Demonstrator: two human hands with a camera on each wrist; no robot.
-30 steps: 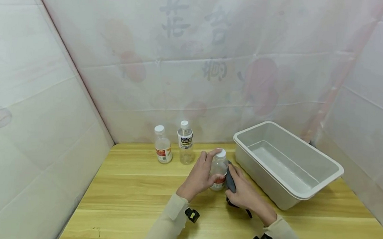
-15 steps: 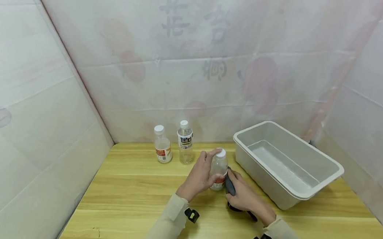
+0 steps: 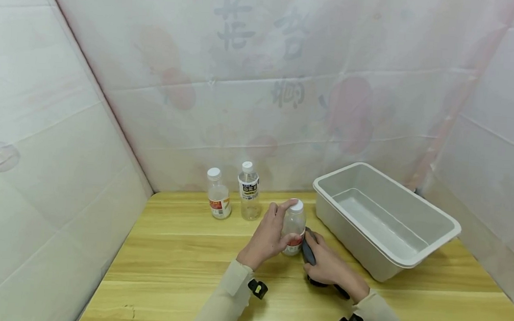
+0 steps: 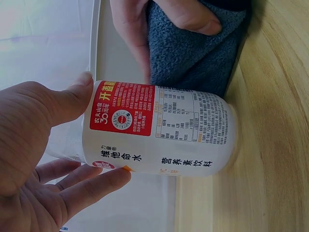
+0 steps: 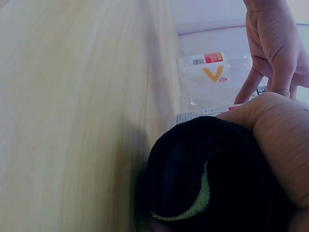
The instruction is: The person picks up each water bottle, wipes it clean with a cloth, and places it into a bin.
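Note:
A small clear bottle (image 3: 294, 229) with a white cap and a red and white label (image 4: 145, 118) stands upright on the wooden table (image 3: 180, 259). My left hand (image 3: 266, 235) grips it round the upper body, thumb and fingers on either side (image 4: 72, 104). My right hand (image 3: 326, 264) holds a dark blue-grey cloth (image 4: 193, 48) and presses it against the bottle's lower right side. In the right wrist view the cloth (image 5: 203, 179) fills the foreground, with the bottle (image 5: 207, 79) behind it.
Two more capped bottles (image 3: 218, 194) (image 3: 249, 191) stand at the back of the table by the wall. A long grey plastic bin (image 3: 410, 260) sits on the right. Covered walls close in on the left, back and right.
My right hand has slid the cloth slightly lower down the bottle's side. The left hand and the bottle have stayed where they were.

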